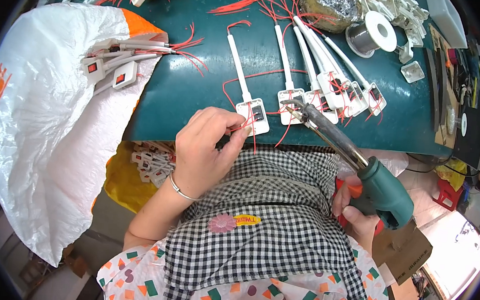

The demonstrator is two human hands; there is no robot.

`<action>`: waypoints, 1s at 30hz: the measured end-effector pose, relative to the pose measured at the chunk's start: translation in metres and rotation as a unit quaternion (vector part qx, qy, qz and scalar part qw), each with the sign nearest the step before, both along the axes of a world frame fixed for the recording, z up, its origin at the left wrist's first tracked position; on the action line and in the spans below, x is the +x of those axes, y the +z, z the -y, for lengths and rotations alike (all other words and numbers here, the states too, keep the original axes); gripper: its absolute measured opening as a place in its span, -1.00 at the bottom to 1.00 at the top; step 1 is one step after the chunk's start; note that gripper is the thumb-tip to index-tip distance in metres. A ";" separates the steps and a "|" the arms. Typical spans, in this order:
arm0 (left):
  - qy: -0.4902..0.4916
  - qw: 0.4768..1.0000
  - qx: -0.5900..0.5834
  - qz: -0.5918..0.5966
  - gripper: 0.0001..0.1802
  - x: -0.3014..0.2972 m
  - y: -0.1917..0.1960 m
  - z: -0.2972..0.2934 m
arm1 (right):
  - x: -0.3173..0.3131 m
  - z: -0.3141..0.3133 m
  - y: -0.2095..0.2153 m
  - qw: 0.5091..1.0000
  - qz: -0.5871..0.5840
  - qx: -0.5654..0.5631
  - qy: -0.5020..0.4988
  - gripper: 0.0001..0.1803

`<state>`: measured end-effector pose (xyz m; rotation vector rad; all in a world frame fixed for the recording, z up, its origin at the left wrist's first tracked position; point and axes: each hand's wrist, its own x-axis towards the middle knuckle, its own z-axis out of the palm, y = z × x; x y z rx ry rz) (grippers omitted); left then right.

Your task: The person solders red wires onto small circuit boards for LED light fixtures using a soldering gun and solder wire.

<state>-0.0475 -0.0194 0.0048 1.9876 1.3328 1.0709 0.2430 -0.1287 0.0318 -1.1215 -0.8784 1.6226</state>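
My left hand (207, 147) is closed in a pinch at the lower left edge of an open white switch housing (260, 127), with thin red wire (246, 122) between thumb and forefinger. A black switch (256, 113) sits inside that housing, and a white tube (237, 68) runs away from it. In my right hand (357, 217) is a green soldering gun (387, 194) with a reddish-orange trigger. Its long metal barrel reaches left, and the bent tip lies over a neighbouring switch housing (291, 120). Whether the tip touches it, I cannot tell.
Several more open housings with white tubes (318, 52) and red wires lie to the right. Behind them stand a solder spool (371, 34) and a rough pot of silvery metal (331, 5). A white sack (46, 106) covers the left side, with closed switches (124, 76) on it.
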 end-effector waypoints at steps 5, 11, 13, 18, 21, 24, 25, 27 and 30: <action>0.004 0.999 0.033 -0.017 -0.43 -0.011 0.016 -0.002 | -0.005 0.000 0.000 0.999 -0.038 0.002 -0.022 -0.33; -0.071 0.992 0.015 -0.099 -0.50 -0.006 0.019 -0.015 | -0.006 0.003 -0.008 0.993 -0.024 0.066 -0.090 -0.35; -0.092 0.990 -0.009 -0.108 -0.59 -0.006 0.014 -0.012 | -0.004 0.004 -0.014 0.991 -0.034 0.093 -0.086 -0.34; -0.089 0.993 -0.015 -0.073 -0.72 -0.011 0.008 -0.013 | -0.001 -0.008 -0.023 0.988 -0.044 0.128 -0.078 -0.34; -0.095 0.994 -0.005 -0.058 -0.71 -0.012 0.005 -0.018 | -0.001 -0.011 -0.025 0.985 -0.044 0.141 -0.085 -0.33; -0.099 0.992 -0.035 -0.076 -0.67 -0.012 0.007 -0.020 | 0.001 -0.010 -0.025 0.985 -0.040 0.144 -0.090 -0.33; -0.104 0.991 -0.035 -0.076 -0.67 -0.012 0.008 -0.020 | 0.002 -0.009 -0.025 0.984 -0.048 0.146 -0.084 -0.33; -0.109 0.989 -0.053 -0.083 -0.55 -0.012 0.011 -0.022 | 0.004 -0.006 -0.025 0.984 -0.053 0.147 -0.085 -0.34; -0.094 0.984 0.002 -0.151 -0.45 -0.004 0.023 -0.018 | 0.007 -0.005 -0.028 0.981 -0.050 0.167 -0.082 -0.34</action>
